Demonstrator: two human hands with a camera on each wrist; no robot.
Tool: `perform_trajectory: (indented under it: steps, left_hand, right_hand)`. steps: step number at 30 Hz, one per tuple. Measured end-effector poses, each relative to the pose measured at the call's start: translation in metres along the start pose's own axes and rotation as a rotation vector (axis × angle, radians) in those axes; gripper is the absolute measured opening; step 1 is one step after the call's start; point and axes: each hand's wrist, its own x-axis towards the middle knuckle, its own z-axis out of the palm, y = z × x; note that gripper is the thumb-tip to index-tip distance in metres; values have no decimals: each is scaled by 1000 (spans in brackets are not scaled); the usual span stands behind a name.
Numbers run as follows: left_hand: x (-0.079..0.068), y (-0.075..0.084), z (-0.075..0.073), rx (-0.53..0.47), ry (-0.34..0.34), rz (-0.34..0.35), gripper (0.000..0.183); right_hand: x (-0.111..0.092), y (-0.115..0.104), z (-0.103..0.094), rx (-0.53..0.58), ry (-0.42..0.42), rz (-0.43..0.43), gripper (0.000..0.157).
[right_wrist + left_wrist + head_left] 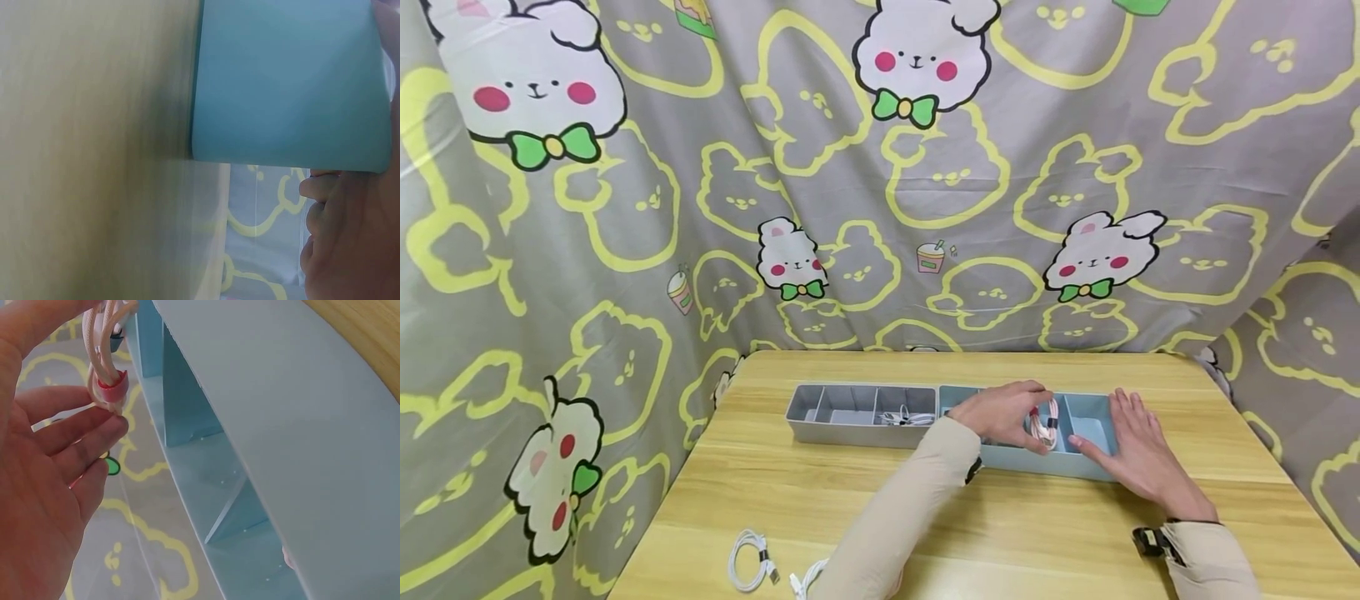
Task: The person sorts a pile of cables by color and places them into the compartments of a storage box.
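Observation:
My left hand (1003, 414) pinches a coiled pale pink cable (1043, 423) just above the light-blue divided box (1045, 464). In the left wrist view, the cable loops (106, 344) hang between thumb and fingertips, bound by a red tie (115, 387). A dark tie also shows on the coil. At the box's right end lies my right hand (1142, 450), fingers stretched along the end rim and thumb over the rightmost compartment. The right wrist view has the box's end wall (290, 81) with that hand against its top edge. My left forearm hides part of the box's left side.
A grey divided box (850, 433) adjoins the blue one on the left; white cables (904, 415) lie in one compartment. Near the front of the wooden table (1037, 533) are a coiled white cable (747, 560) and another white cable (807, 577), partly behind my left sleeve. Patterned curtains (850, 192) surround the table.

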Motion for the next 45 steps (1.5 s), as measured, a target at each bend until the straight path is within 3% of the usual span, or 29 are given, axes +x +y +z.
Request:
perform_trajectory:
  steps: [23,45]
  left_hand:
    - [4,-5,8,-19,3,-2,88]
    - [5,-3,6,2,18,19,84]
  right_hand:
    - [0,-3,0,4,-6,7,111]
    - [-2,-3,-1,-4,-3,6,111]
